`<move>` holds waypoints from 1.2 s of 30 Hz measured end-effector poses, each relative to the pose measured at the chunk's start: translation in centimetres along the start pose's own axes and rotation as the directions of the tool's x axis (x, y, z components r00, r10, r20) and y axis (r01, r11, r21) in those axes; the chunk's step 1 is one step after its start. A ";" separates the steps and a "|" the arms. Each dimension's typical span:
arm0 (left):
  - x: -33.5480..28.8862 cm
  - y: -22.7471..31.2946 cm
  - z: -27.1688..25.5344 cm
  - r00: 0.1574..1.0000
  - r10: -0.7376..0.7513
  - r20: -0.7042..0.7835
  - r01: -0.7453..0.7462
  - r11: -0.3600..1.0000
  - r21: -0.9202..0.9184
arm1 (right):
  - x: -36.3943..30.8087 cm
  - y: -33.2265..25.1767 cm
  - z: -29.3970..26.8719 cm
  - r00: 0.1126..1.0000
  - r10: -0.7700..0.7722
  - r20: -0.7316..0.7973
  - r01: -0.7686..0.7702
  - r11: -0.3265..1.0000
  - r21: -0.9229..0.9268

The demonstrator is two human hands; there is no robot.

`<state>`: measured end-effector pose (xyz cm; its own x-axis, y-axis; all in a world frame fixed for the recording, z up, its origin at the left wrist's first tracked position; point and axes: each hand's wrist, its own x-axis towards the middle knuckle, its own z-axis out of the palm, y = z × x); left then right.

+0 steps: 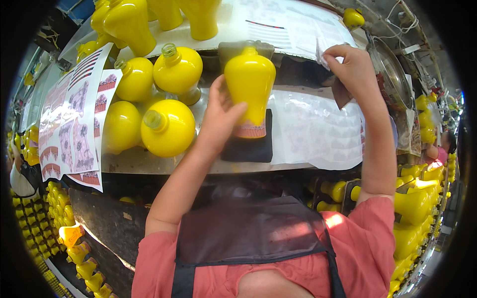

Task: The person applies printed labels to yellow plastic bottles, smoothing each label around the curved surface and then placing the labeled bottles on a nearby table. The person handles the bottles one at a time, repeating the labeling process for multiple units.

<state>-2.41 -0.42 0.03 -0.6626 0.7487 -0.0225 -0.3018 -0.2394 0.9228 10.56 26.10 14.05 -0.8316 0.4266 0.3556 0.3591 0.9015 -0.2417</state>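
A glossy yellow bottle [250, 82] with a narrow neck and broad shoulders stands upright in front of me. Around its foot runs a pinkish-red patterned decal band [250, 130]. My left hand [221, 111] is closed on the bottle's left side, thumb across its front. Beneath the bottle lies a black cloth pad [248, 151]. Farther right, my right hand [354, 67] is raised, thumb and forefinger pinching a thin, whitish, crumpled sheet [320, 52]. Below that hand is a dark brown flat piece [342, 95]; whether I touch it is unclear.
Several yellow bottles [171, 126] crowd the bench on the left, beside printed decal sheets [69, 119]. A translucent decal sheet [318, 131] lies right of the pad. A metal basin [390, 72] sits at far right. More yellow bottles [417, 206] fill racks around me.
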 end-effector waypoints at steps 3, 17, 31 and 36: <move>0.1 0.1 0.1 1.000 0.002 -0.019 -0.002 1.000 0.005 | -0.2 -4.6 -2.9 0.965 -0.159 0.209 0.135 0.983 0.124; 0.4 0.4 0.0 0.992 -0.105 -0.064 0.088 0.969 -0.230 | 4.4 -11.5 1.9 0.762 -0.387 0.519 0.407 0.910 0.081; 0.7 -0.9 -0.8 0.986 0.153 -0.067 -0.128 0.948 0.291 | 6.7 -10.7 3.3 0.780 -0.306 0.546 0.223 0.951 0.215; 0.8 -1.1 -1.2 0.985 0.170 -0.031 -0.156 0.951 0.266 | 7.3 -10.5 4.0 0.793 -0.257 0.553 0.163 0.963 0.213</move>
<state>-3.43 -0.31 -1.46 -0.7250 0.6777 0.1228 -0.0018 -0.1800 0.9837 -0.99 19.46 15.59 -0.9856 0.0663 -0.1555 0.1199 0.9225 -0.3669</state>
